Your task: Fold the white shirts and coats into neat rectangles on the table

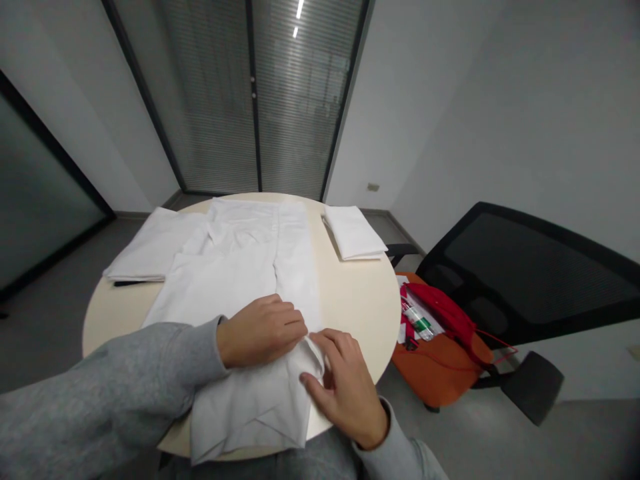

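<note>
A white garment is spread over the round table, with a long seam running down it and its near end hanging over the front edge. My left hand lies across the cloth with fingers curled, pinching it near the right side. Just beside it, my right hand holds the garment's right edge between thumb and fingers, where the fabric is bunched and slightly lifted. What lies under my left palm is hidden.
Folded white cloth lies at the table's left, over something dark. Another folded white cloth sits at the back right of the table. An orange-seated chair at right carries a red bag and a clear bottle.
</note>
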Demonstrator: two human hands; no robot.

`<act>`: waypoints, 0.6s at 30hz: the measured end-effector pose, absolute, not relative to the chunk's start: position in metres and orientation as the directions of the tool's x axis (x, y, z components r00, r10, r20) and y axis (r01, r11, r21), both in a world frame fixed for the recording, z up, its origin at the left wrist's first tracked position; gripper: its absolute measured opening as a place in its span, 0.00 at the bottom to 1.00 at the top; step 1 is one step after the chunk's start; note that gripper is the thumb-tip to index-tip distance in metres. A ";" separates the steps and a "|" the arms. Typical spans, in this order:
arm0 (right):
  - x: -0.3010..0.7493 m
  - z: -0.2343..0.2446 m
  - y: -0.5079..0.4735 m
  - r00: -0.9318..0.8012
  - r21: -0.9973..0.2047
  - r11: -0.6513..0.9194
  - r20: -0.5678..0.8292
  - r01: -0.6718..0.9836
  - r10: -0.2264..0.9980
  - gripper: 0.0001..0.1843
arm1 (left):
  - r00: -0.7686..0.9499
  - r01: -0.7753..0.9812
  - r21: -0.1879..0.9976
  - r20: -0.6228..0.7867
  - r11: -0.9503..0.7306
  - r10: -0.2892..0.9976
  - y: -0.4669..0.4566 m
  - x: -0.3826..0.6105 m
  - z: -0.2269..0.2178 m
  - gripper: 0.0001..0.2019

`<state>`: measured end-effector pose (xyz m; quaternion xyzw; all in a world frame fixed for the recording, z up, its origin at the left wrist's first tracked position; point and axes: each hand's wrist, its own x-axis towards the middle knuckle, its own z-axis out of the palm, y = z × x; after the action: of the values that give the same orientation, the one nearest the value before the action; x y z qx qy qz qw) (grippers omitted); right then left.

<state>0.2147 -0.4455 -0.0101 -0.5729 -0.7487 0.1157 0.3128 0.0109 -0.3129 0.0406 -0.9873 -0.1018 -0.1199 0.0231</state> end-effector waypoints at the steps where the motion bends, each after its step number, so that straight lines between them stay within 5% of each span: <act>1: 0.215 -0.013 -0.446 -0.103 -0.519 0.286 0.352 0.806 0.930 0.26 | 0.945 0.203 -0.033 0.268 -0.979 0.187 -0.312 0.014 0.047 0.07; 4: 0.214 -0.024 -0.447 0.051 -0.528 0.162 0.365 0.834 0.930 0.19 | 0.943 0.163 -0.069 0.304 -0.984 0.135 -0.315 0.017 0.060 0.08; 8: 0.211 -0.031 -0.453 0.130 -0.482 0.048 0.329 0.875 0.935 0.22 | 0.958 0.096 -0.100 0.278 -0.990 0.065 -0.326 0.008 0.054 0.06; 15: 0.212 -0.040 -0.461 0.090 -0.457 0.080 0.339 0.886 0.936 0.21 | 0.955 0.122 -0.049 0.276 -0.991 0.104 -0.345 -0.005 0.007 0.03; 18: 0.220 -0.053 -0.457 0.099 -0.432 0.083 0.383 0.898 0.918 0.25 | 0.952 0.142 0.011 0.273 -0.990 0.140 -0.350 -0.004 0.000 0.11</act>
<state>0.2201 -0.4572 -0.0531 -0.6770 -0.6708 0.0166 0.3024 -0.0040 -0.3501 0.0000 -0.9879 -0.0714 -0.1379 0.0043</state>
